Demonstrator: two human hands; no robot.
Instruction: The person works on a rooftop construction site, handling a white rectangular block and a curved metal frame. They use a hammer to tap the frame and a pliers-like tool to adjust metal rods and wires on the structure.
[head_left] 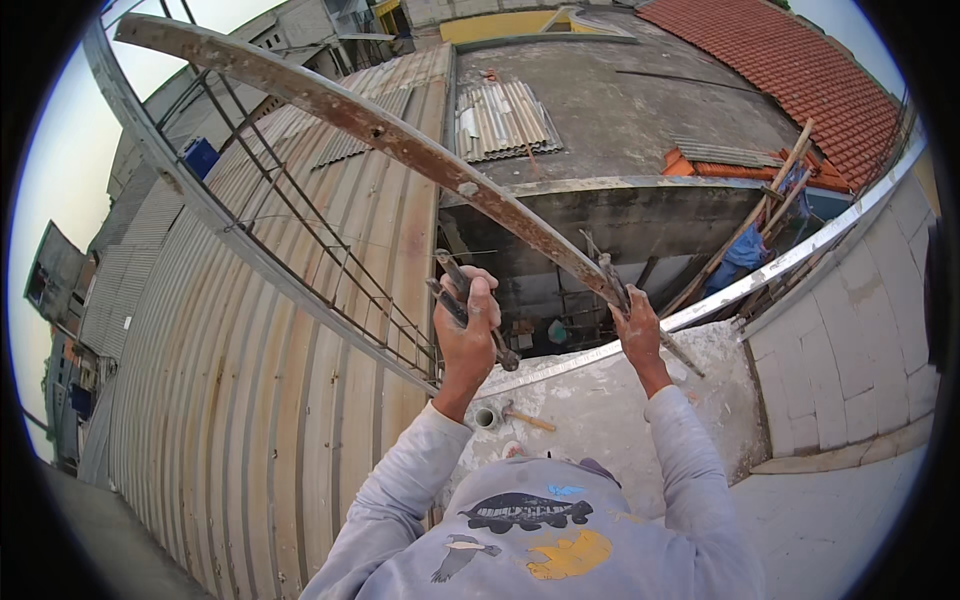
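My left hand is closed around a dark metal tool with two handles, like pliers or pincers, held up in front of me. My right hand grips thin steel rods where they meet the lower end of a long rusty plank. The plank runs diagonally from the upper left down to my right hand. Both arms wear light grey sleeves.
A rebar cage stands along the edge at left. Corrugated metal roofing drops away below. A hammer and a small cup lie on the concrete ledge. A block wall rises at right.
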